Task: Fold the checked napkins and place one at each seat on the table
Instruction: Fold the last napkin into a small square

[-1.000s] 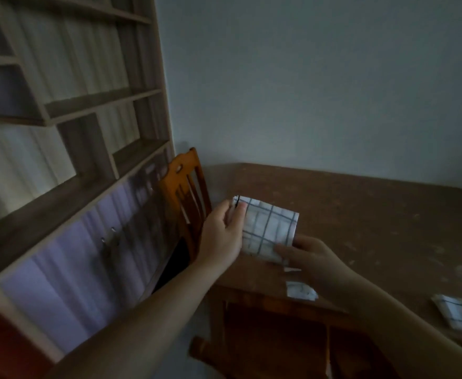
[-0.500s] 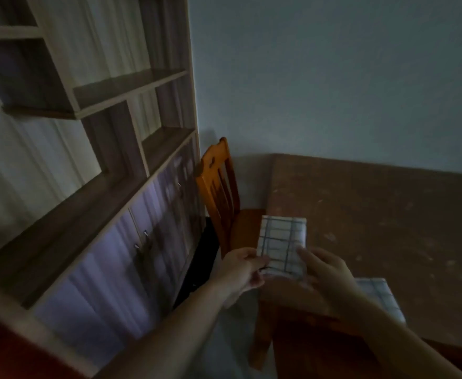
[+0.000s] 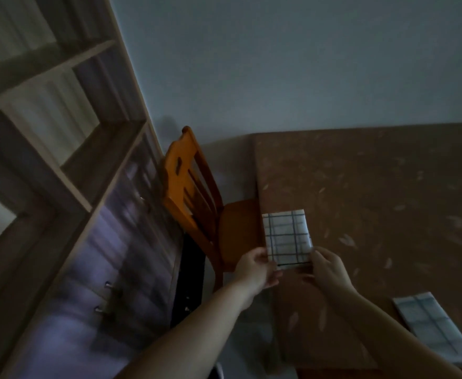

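Note:
A folded white checked napkin (image 3: 287, 236) lies at the left edge of the brown table (image 3: 374, 192), in front of the orange wooden chair (image 3: 194, 198). My left hand (image 3: 254, 269) pinches its near left corner and my right hand (image 3: 328, 269) pinches its near right corner. The near edge seems slightly lifted; whether the rest lies flat on the table I cannot tell. A second folded checked napkin (image 3: 434, 332) rests near the table's front edge at the lower right, partly behind my right forearm.
A tall wooden shelf unit (image 3: 60, 149) with cabinet doors and metal handles (image 3: 106, 296) stands along the left, close to the chair. A grey wall runs behind the table. The room is dim.
The view has swung right and down. The napkin, held up in both hands before, has come down onto the table edge by the chair, and my hands now grip its near corners.

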Tool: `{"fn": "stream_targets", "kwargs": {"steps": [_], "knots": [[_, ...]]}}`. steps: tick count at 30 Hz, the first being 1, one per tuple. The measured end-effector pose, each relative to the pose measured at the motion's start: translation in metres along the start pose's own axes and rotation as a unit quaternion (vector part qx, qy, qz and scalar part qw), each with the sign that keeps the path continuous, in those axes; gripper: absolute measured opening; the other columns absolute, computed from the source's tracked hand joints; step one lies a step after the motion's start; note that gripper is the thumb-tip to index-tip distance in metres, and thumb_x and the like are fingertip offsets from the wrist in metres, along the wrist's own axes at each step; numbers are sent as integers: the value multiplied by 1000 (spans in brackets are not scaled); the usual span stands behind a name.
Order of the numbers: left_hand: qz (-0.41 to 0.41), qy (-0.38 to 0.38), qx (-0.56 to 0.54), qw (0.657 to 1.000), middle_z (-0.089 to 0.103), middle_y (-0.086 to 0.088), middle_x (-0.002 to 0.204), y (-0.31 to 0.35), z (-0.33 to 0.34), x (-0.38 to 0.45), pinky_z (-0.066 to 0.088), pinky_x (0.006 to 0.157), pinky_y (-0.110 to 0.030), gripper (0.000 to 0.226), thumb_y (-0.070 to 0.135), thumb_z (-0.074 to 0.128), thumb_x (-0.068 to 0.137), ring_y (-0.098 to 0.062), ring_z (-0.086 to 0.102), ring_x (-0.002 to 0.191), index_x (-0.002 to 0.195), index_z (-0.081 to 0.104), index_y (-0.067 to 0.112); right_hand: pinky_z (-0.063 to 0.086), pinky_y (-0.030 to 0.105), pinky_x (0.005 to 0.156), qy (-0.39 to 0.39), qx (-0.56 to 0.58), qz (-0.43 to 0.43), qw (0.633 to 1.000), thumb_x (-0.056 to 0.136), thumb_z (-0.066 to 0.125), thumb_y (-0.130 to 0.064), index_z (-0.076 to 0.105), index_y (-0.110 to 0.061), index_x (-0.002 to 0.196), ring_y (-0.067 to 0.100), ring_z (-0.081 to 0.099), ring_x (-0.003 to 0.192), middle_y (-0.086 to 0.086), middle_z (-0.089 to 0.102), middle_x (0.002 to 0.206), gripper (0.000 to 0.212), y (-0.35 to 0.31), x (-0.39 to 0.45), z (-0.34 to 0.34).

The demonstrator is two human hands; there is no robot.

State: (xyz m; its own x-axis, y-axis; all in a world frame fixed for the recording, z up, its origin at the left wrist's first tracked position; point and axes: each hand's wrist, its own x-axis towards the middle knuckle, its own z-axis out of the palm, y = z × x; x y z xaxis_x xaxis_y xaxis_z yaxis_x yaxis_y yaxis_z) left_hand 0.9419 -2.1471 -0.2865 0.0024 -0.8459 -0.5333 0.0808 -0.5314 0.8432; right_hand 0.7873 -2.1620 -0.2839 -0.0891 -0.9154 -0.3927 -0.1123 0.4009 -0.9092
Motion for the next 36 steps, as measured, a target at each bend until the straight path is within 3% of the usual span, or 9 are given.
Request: {"fn": "stream_targets", "kwargs": {"steps": [2, 7, 13, 18, 23, 26, 29, 32, 36], "knots": [[4, 0, 11, 1000, 69, -7, 108, 3, -6, 38, 57, 75, -29, 27, 14, 57, 96, -17, 68, 87, 123, 59, 14, 53, 34, 57, 39, -33, 11, 999, 97, 44, -9, 68, -7, 90, 20, 63, 63, 11, 70, 78, 24, 4, 34, 13], [2, 3, 8, 1000, 69, -1, 87, 17, -19, 136, 57, 69, -29, 21, 12, 67, 89, -13, 67, 72, 101, 56, 26, 48, 21, 50, 149, -130, 0, 980, 90, 59, -9, 70, -17, 92, 16, 68, 65, 2, 72, 79, 13, 2, 116, 38], [39, 5, 136, 990, 71, -1, 93, 29, -21, 223, 52, 59, -17, 20, 20, 67, 90, -5, 66, 70, 101, 53, 28, 47, 24, 59, 212, -162, 39, 963, 84, 67, -18, 71, -24, 89, 15, 68, 78, -5, 72, 81, 9, -2, 191, 51], [61, 5, 249, 967, 71, -1, 92, 38, -12, 285, 60, 71, -35, 16, 17, 65, 86, -19, 70, 83, 92, 57, 29, 51, 27, 61, 229, -166, 51, 958, 83, 69, -24, 71, -24, 86, 13, 68, 76, -6, 72, 79, 3, -9, 249, 52], [117, -8, 378, 919, 68, 0, 111, 44, -3, 308, 55, 86, -35, 28, 15, 55, 90, -22, 65, 101, 112, 54, 33, 42, 12, 41, 216, -171, 41, 960, 86, 66, -19, 69, -21, 87, 5, 63, 56, -5, 70, 76, 3, -12, 274, 47], [138, -12, 406, 903, 63, 0, 125, 49, -1, 306, 53, 91, -38, 40, 24, 57, 92, -24, 62, 111, 129, 43, 34, 46, 18, 39, 204, -149, 51, 966, 87, 62, -18, 69, -18, 86, 11, 64, 54, 2, 71, 79, 7, -12, 276, 48], [147, -6, 370, 917, 59, -1, 126, 49, -8, 294, 51, 89, -32, 61, 38, 68, 86, -20, 59, 112, 137, 38, 26, 53, 30, 60, 207, -201, 35, 957, 87, 57, -26, 65, -24, 90, 15, 66, 76, -3, 70, 92, 9, -11, 270, 44], [150, 43, 368, 917, 57, 4, 117, 41, -20, 284, 48, 84, -26, 71, 47, 73, 79, -13, 57, 105, 139, 41, 26, 42, 30, 73, 198, -356, -59, 911, 89, 53, -26, 57, -29, 111, 13, 56, 95, -8, 57, 113, 22, 0, 255, 30], [208, 77, 391, 893, 57, 6, 119, 27, -18, 284, 46, 88, -23, 64, 45, 74, 79, -12, 55, 110, 135, 51, 24, 35, 42, 108, 85, -481, -171, 855, 95, 50, -43, 30, -39, 145, 17, 31, 140, -5, 34, 152, 54, 21, 256, 18]]}}
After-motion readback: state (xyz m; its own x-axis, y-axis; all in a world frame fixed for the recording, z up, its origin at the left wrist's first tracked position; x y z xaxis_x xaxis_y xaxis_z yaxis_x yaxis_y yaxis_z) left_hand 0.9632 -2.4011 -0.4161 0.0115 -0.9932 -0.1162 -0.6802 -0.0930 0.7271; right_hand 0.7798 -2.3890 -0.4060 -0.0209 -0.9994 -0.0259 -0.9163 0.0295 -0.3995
